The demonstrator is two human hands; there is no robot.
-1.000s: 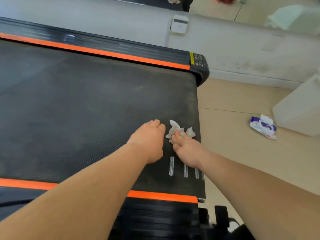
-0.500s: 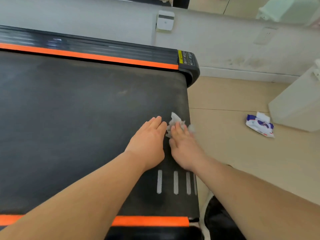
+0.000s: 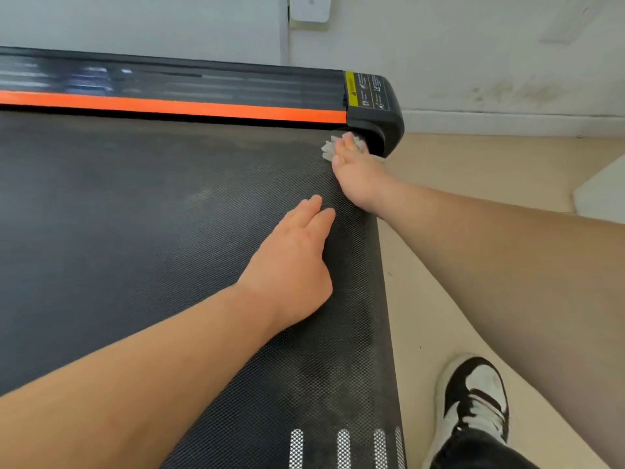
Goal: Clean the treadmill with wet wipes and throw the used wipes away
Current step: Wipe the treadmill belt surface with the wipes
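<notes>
Nearest: we note black-and-white shoe (image 3: 473,397) on tan floor (image 3: 456,157), beside right edge of treadmill belt (image 3: 135,231). White stripes (image 3: 343,446) printed on belt at bottom of view. Left hand (image 3: 291,265) lies flat on belt, fingers straight and together, grasping nothing. Farther on, right hand (image 3: 358,177) at belt's far right corner, fingers extended, pressing crumpled wet wipe (image 3: 328,149) onto belt. Wipe sits just beside black end cap (image 3: 382,123). Beyond: orange strip (image 3: 169,104), yellow warning label (image 3: 351,91), white wall (image 3: 473,45).

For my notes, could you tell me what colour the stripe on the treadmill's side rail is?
The stripe is orange; head view.
</notes>
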